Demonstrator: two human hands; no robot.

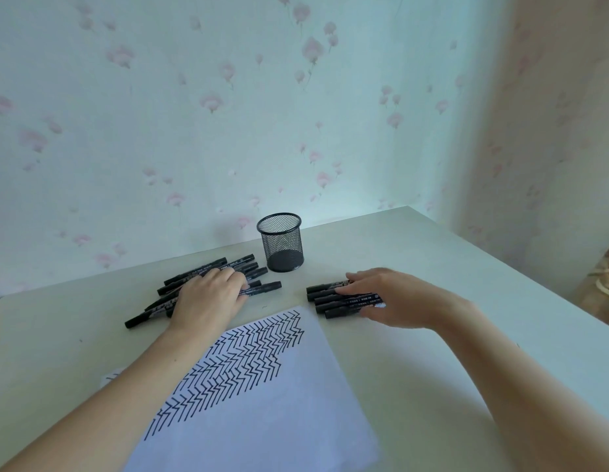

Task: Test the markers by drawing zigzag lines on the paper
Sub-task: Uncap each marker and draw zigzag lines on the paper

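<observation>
My left hand (pixel 207 298) flat, fingers straight, resting on loose pile of black markers (pixel 194 291) at 11 o'clock of paper (pixel 262 413). My right hand (pixel 395 298) relaxed, fingers spread over row of markers (pixel 326 298) at 1 o'clock. Zigzag lines (pixel 241 359) fill paper's far-left part. Mesh pen cup (pixel 282 241) at 12 o'clock on surface (pixel 432 267).

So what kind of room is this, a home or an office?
Most likely a room in a home: floral wallpaper covers the wall behind a plain pale desk pushed into the corner, which holds only a mesh pen cup, black markers and paper.
</observation>
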